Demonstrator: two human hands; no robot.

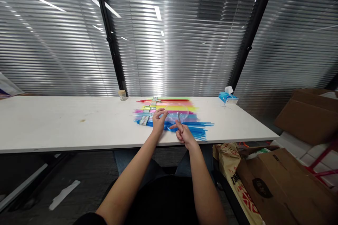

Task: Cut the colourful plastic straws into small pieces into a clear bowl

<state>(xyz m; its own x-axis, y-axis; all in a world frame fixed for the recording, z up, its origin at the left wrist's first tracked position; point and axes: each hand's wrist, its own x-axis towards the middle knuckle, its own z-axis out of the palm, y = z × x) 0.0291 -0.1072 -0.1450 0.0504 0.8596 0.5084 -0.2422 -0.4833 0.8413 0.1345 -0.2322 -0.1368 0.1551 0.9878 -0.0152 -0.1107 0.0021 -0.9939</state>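
Observation:
My right hand (183,135) is closed on the handles of a small pair of scissors (179,116), whose blades point away from me. My left hand (159,121) has its fingers and thumb at the left edge of a clear round plastic bowl-like piece (182,107), and appears to grip it. Under both hands lie bundles of long thin coloured sticks. Nearest is a blue bundle (196,132), its right ends fanned out and its left end under a paper label (144,120). Beyond it are purple, yellow (194,109), pink and red (144,100) bundles.
The sticks lie on a long white table (66,123). At its back edge stand a small paper cup (122,95) and a blue tissue pack (227,97). Cardboard boxes (285,179) and a printed tan bag (237,175) stand at the right. Blinds (174,42) hang behind.

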